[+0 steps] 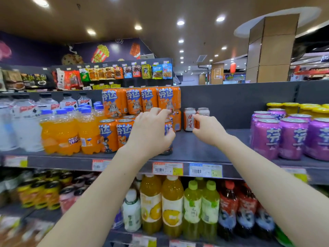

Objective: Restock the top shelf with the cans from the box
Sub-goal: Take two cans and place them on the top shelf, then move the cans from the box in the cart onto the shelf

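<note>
The top shelf [195, 148] carries stacked orange cans [124, 102] on its left. My left hand [151, 132] is wrapped around one orange can [167, 130] standing at the shelf's front edge; the hand hides most of it. To the right, two white-and-orange cans stand at the back of the shelf. My right hand [208, 130] closes finger and thumb on the right-hand one [203, 111], next to its neighbour [189, 120]. The box is out of view.
Purple cans [284, 138] and yellow cans [292, 106] fill the shelf's right end. Orange soda bottles [71, 134] and clear bottles [25, 122] stand at the left. A bare shelf stretch lies between the white cans and the purple ones. Bottled drinks [172, 205] line the shelf below.
</note>
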Available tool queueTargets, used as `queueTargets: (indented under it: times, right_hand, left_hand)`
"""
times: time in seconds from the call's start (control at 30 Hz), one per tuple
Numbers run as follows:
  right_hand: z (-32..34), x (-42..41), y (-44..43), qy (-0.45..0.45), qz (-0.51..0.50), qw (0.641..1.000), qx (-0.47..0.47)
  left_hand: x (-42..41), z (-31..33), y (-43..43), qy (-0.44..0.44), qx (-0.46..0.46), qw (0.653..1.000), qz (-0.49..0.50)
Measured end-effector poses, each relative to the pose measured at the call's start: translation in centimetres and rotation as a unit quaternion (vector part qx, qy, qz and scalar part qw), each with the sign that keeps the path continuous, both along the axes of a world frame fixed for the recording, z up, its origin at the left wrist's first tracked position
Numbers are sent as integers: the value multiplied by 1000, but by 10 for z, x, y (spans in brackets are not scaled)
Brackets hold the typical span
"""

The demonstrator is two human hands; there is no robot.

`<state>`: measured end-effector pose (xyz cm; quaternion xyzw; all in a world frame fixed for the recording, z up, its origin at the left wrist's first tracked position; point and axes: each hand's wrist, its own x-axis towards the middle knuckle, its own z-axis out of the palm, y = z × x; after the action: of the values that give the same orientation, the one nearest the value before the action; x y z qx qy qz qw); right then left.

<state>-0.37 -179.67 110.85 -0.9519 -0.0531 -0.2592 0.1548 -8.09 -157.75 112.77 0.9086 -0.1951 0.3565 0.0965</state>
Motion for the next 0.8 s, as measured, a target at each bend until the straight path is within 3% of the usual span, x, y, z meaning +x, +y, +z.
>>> queueTargets:
  times: [0.37,0.8]
  right_hand:
    - [-49,-164,119,23,-53,998,-32]
    - [-153,-278,314,165,64,980,-94]
  left_hand:
    - [-108,-60,125,66,28,997,7]
    - [-232,-174,307,213,73,962,153]
